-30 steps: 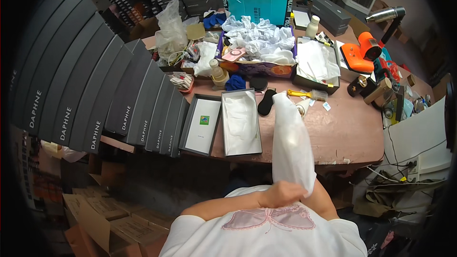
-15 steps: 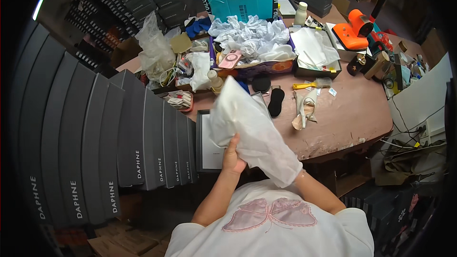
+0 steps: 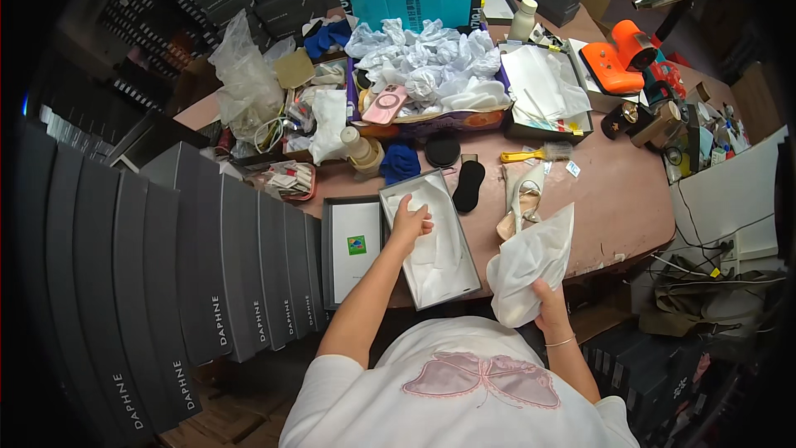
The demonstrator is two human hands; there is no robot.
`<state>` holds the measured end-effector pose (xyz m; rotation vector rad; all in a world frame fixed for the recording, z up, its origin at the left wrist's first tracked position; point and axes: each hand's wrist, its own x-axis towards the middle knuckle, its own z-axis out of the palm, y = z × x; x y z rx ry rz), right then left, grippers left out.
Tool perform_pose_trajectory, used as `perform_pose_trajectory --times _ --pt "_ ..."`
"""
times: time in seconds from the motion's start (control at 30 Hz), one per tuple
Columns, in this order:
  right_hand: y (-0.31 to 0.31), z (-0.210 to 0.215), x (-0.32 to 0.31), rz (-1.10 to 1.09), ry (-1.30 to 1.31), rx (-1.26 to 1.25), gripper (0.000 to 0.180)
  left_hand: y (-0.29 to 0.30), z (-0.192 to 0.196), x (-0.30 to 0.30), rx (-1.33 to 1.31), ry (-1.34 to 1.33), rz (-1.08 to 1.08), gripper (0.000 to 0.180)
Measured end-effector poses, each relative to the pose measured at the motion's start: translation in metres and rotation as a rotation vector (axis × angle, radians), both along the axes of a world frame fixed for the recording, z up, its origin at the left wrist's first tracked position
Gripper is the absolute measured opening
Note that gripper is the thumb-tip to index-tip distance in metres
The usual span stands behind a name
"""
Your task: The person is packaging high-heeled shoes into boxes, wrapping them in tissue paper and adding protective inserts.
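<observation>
My left hand (image 3: pixel 410 224) reaches over an open grey shoe box (image 3: pixel 474 278) lined with white tissue paper (image 3: pixel 439 261). Its thumb stands apart from the loosely bent fingers, which are at the paper. A whitish translucent bag (image 3: pixel 533 261) is gripped in my right hand (image 3: pixel 550 305), its upper end fanning out over the table edge; what it contains, if anything, cannot be made out. Just beyond the bag lies a pale sandal (image 3: pixel 524 199), partly covered by it. Left of the box, a grey box lid (image 3: pixel 328 232) holds a white sheet with a green sticker (image 3: pixel 356 245).
Tall grey shoe boxes (image 3: pixel 199 257) stand in a row on the left. On the pink table (image 3: pixel 618 224) are a black sponge-like pad (image 3: pixel 469 186), a yellow-handled brush (image 3: pixel 531 154), a blue cloth (image 3: pixel 400 163), a bottle (image 3: pixel 358 146) and a carton of crumpled white paper (image 3: pixel 431 120).
My left hand has let go of the white bag and moved over the box. My right hand has carried the bag to the right, uncovering the lined box. The view has shifted slightly.
</observation>
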<state>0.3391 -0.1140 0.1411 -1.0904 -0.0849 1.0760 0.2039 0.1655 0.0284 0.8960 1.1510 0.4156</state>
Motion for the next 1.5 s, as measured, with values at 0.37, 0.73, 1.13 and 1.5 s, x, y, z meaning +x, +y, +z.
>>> perform_pose_trajectory --times 0.37,0.73,1.13,1.5 --pt "0.007 -0.002 0.031 0.099 -0.173 -0.017 0.072 -0.008 0.021 -0.004 0.601 0.061 0.145 0.016" --pt "0.134 -0.132 -0.074 0.923 -1.075 -0.302 0.063 -0.019 0.187 -0.157 1.234 0.101 0.26 0.012" --pt "0.137 -0.15 -0.056 0.749 -0.913 -0.488 0.034 -0.065 0.073 -0.171 0.912 0.461 0.063 0.019" --pt "0.166 -0.134 -0.018 0.726 -1.667 -0.552 0.017 -0.065 0.077 -0.135 1.128 0.376 -0.184 0.011"
